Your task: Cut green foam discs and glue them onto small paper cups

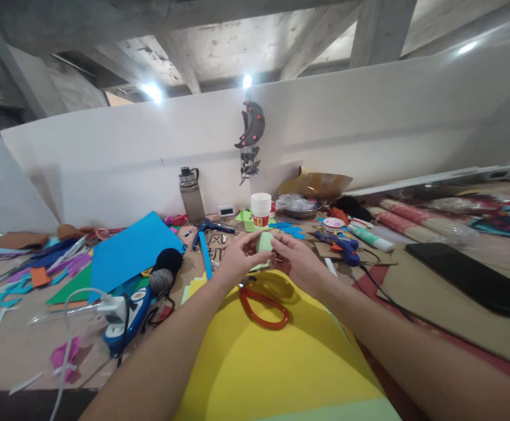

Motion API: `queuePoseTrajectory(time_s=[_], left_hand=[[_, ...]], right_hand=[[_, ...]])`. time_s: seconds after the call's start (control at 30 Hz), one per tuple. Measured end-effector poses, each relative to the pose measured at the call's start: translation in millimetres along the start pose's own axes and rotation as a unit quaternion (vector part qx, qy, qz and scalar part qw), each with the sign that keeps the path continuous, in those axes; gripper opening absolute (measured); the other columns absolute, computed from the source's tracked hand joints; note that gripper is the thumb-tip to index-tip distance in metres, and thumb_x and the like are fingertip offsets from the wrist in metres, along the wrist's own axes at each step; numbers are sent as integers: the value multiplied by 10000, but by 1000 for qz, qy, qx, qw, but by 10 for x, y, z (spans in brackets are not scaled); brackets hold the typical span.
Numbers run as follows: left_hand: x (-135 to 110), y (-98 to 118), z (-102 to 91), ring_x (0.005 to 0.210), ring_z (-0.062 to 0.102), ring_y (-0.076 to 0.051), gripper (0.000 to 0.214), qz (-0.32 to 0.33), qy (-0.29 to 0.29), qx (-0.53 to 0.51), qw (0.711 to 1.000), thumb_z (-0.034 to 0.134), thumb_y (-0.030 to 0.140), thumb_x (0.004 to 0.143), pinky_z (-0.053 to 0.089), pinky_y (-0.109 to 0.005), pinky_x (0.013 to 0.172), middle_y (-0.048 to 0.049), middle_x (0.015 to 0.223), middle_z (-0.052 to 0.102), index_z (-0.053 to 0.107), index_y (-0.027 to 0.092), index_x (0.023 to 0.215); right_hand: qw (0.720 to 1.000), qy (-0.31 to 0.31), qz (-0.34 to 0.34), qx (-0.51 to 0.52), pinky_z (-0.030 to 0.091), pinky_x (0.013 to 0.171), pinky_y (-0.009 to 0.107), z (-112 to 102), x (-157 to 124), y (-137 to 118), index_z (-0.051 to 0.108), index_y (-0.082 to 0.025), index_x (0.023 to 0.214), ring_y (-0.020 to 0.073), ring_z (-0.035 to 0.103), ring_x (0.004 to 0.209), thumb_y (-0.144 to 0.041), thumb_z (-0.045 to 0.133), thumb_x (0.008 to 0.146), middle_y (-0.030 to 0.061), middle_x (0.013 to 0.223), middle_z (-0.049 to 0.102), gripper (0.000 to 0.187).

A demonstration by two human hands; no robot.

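Note:
Between my two hands is a small pale green piece (264, 242) that looks like paper or felt. My left hand (243, 257) pinches it from the left, thumb pointing right across its lower part. From the other side, the fingertips of my right hand (293, 255) close on its right edge. Just below the hands, scissors with orange-red handles (264, 320) lie on a large yellow sheet (276, 368); their blades are mostly hidden under my hands. A stack of white paper cups (261, 206) stands right behind the hands.
A blue sheet (138, 251), yarn balls (162, 282) and a blue power strip (127, 318) lie on the left. One glue gun (340, 248) with its cable is to the right, near a black phone-like slab (469, 278). A bottle (191, 196) stands behind.

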State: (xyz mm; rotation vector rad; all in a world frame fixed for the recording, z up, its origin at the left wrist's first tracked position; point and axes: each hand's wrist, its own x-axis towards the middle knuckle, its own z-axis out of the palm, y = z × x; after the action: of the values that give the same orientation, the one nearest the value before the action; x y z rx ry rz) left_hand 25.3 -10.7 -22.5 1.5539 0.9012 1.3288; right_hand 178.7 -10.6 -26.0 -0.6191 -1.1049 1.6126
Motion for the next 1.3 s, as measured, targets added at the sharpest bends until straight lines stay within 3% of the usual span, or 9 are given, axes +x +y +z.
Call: queuePoseTrajectory(time_s=[0.13,0.23,0.37,0.53,0.8,0.93,1.0,1.2,1.3], left_hand=[[21,13,-29,783,630,-162,462,-39,19,-112,993,772,312,645,500,-267,663,-93,1009,692,672,152,1067],[17,21,-48,759,632,-156,444,-46,-2,-162,986,785,308,638,504,-273,662,-106,1004,696,680,142,1037],[6,15,-51,801,635,-171,491,-42,-43,-173,983,801,278,628,517,-303,708,-109,1022,686,668,148,1083],[5,11,-40,801,617,-149,629,-40,-33,-143,988,829,230,579,508,-278,697,-69,1026,675,629,203,1175],[-9,46,-55,743,608,-136,543,-14,-62,-61,996,769,293,675,488,-255,670,-84,1001,678,623,178,1186],[0,20,-70,761,612,-155,554,-1,-41,-7,999,742,344,700,496,-280,696,-84,962,662,605,167,1207],[5,18,-77,791,601,-161,546,20,-16,58,998,727,355,710,495,-282,696,-86,989,643,609,174,1211],[-18,43,-63,957,557,-214,485,132,25,303,943,708,253,690,482,-307,744,-87,1046,612,645,228,1169],[-28,36,-41,1036,541,-237,507,157,35,324,932,707,206,666,475,-348,830,-95,1090,604,638,225,1168]], right_hand=[[998,58,-2,-12,363,508,219,-35,44,25,557,-193,718,73,438,509,-420,828,542,-70,568,501,395],[998,69,4,3,362,501,210,-73,79,50,548,-192,708,65,424,499,-395,839,524,-77,550,489,399],[997,52,22,54,372,493,190,-99,93,66,577,-183,723,58,428,507,-364,857,521,-72,550,489,390],[995,31,56,76,398,492,175,-65,57,62,624,-170,760,48,439,507,-334,862,540,-55,587,524,363],[996,23,80,43,381,487,178,-51,63,114,621,-182,794,51,433,499,-346,842,565,-50,614,547,358],[995,85,18,-55,374,498,194,-30,25,68,612,-202,832,66,478,551,-379,804,608,-50,703,571,344],[995,77,-9,-69,376,504,201,-4,-11,18,602,-212,843,65,474,548,-424,766,652,-57,713,557,329],[993,49,-42,-103,434,573,223,43,-43,-13,620,-201,849,102,545,645,-462,748,649,-19,776,595,352],[985,70,-48,-149,427,543,239,24,-30,13,632,-187,815,112,531,592,-465,737,638,-9,703,602,345]])
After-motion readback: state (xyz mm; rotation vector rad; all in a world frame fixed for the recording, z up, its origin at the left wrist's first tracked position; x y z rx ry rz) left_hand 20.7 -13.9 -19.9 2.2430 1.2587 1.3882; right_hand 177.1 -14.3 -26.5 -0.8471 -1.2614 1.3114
